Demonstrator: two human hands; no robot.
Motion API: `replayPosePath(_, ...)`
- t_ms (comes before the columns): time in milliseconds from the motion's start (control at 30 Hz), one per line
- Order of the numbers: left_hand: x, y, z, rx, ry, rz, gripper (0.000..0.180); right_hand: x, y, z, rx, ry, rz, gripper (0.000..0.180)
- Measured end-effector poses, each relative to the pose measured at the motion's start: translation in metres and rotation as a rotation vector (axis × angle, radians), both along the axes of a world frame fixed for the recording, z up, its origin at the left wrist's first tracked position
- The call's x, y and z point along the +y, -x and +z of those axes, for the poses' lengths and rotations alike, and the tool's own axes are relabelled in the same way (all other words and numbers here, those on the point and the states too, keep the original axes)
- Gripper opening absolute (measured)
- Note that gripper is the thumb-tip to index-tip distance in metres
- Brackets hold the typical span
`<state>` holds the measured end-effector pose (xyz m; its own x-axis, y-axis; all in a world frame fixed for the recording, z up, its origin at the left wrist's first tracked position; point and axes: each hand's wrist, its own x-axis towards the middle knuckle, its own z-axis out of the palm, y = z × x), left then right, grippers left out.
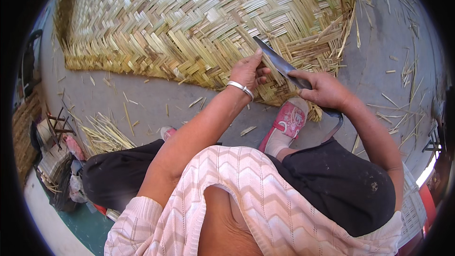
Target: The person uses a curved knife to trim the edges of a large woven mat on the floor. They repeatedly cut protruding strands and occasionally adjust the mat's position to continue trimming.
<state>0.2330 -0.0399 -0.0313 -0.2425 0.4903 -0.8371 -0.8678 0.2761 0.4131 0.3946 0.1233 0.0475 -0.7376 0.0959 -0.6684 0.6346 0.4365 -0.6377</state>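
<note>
My right hand (324, 90) grips a long, dark metal blade (279, 61) with a pointed tip and a curved, hooked tail (335, 125) that comes out below the hand. The blade slants up and left over the edge of a woven straw mat (199, 23). Just left of the blade is my left hand (249, 72), wearing a silver bangle (241, 88). Its fingers are loosely curled and apart from the thumb, and nothing shows in them. Below both hands, the mat's near corner has a rough, bundled edge (294, 83) of strips.
A pink patterned shoe (290, 118) on my foot stands close to the mat's corner. Loose straw (106, 132) lies in a heap at the left, and bits are scattered over the grey floor (379, 57). A small folding stool (59, 125) and bags (76, 182) are at the far left.
</note>
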Motion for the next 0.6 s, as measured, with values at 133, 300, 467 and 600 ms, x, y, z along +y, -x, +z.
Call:
replayPosePath(133,0.005,-0.007,0.007,0.036,0.038,-0.042,0.029,-0.004,0.000,-0.017,0.026,-0.044,-0.043,0.058)
replayPosePath(300,0.010,-0.018,0.011,-0.011,0.149,-0.061,0.027,-0.003,0.005,-0.030,0.068,-0.089,-0.037,0.060)
replayPosePath(467,0.023,-0.003,-0.014,0.118,0.159,-0.051,0.026,-0.004,0.003,-0.033,0.053,-0.068,-0.039,0.064)
replayPosePath(600,0.018,0.001,-0.021,0.157,0.146,-0.101,0.037,-0.005,0.003,-0.031,0.057,-0.083,-0.045,0.064)
